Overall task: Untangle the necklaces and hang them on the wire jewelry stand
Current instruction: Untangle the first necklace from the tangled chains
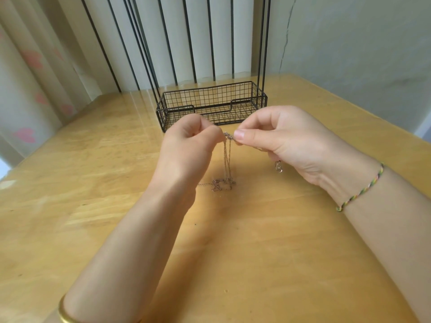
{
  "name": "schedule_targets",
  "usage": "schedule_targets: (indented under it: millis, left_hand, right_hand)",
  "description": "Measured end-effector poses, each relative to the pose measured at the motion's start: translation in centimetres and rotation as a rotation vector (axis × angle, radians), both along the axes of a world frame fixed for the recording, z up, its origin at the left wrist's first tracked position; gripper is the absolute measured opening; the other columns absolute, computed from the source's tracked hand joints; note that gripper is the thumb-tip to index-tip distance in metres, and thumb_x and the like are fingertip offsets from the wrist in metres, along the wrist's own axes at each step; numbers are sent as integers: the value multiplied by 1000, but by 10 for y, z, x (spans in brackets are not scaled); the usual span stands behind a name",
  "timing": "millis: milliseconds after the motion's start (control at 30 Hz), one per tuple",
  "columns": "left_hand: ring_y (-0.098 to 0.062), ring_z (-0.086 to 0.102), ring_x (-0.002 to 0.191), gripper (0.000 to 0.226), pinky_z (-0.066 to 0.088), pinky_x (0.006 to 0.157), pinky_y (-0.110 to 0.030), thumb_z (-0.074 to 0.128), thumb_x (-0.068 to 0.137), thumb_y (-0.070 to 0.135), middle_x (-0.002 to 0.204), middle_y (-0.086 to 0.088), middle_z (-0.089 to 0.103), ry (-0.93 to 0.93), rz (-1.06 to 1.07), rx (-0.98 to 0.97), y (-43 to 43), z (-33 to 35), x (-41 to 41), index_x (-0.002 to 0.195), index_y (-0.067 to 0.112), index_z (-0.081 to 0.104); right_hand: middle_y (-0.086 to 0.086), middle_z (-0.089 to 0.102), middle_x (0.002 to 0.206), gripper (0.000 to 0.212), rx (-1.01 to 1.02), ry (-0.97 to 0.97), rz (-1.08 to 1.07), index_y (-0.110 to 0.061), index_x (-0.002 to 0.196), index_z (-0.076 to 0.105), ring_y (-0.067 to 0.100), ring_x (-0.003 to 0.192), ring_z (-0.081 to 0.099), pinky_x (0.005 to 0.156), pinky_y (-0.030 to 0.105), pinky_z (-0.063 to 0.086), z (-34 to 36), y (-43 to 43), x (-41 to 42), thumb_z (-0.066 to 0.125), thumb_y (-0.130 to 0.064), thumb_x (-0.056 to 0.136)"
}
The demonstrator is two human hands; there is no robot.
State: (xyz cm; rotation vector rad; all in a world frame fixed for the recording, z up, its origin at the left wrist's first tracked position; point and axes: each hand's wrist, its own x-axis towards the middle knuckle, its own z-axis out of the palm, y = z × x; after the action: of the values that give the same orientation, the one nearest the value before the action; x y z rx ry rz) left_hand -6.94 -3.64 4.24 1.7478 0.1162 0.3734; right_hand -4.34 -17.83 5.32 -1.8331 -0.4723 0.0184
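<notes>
A knot of thin silver necklace chains [227,157] hangs between my two hands above the wooden table [93,217]. My left hand [189,145] pinches the knot from the left, and my right hand [279,141] pinches it from the right with thumb and forefinger. Chain strands drop from the knot to a small tangled heap on the table. A small pendant [278,166] dangles under my right palm. The black wire jewelry stand [211,103] rises just beyond my hands, a mesh basket as its base and tall uprights running out of the top of the view.
Behind the stand is a ribbed white wall panel with dark vertical lines [198,38]. A pale curtain with pink hearts [32,94] hangs at the left. The table's back and right edges run close to the grey wall [361,54].
</notes>
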Motion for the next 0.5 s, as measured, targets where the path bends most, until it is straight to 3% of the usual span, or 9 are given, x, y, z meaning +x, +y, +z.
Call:
schedule_targets:
  millis: [100, 267, 367, 500]
  left_hand:
    - [-13, 48, 73, 22, 37, 69, -30, 60, 78, 10, 69, 2, 55, 65, 6, -119, 1, -1, 1, 60, 19, 53]
    - [-10, 51, 62, 23, 39, 67, -27, 49, 83, 12, 61, 6, 54, 282, -209, -227, 1, 2, -1, 61, 19, 51]
    - [-12, 52, 61, 20, 40, 68, -28, 43, 85, 15, 61, 4, 55, 330, -274, -229, 3, 5, -1, 65, 17, 47]
    - [-12, 51, 53, 20, 41, 67, -27, 39, 89, 16, 56, 4, 51, 339, -319, -348, 3, 6, 0, 70, 17, 44]
  right_hand:
    - [2, 63, 68, 7, 23, -42, 33, -10, 78, 63, -6, 44, 49, 45, 4, 35, 1, 1, -2, 66, -6, 84]
    - [-9, 58, 69, 17, -63, -234, -94, -20, 72, 61, 1, 62, 49, 55, 8, 36, -4, 6, 4, 68, -8, 82]
    - [-5, 60, 72, 14, -26, -183, -56, -18, 76, 60, 4, 67, 53, 60, 11, 42, -3, 6, 3, 64, -8, 86]
    - [1, 56, 66, 14, 102, -10, 20, -14, 80, 56, 10, 65, 57, 72, 28, 51, -3, 5, 2, 55, -6, 92]
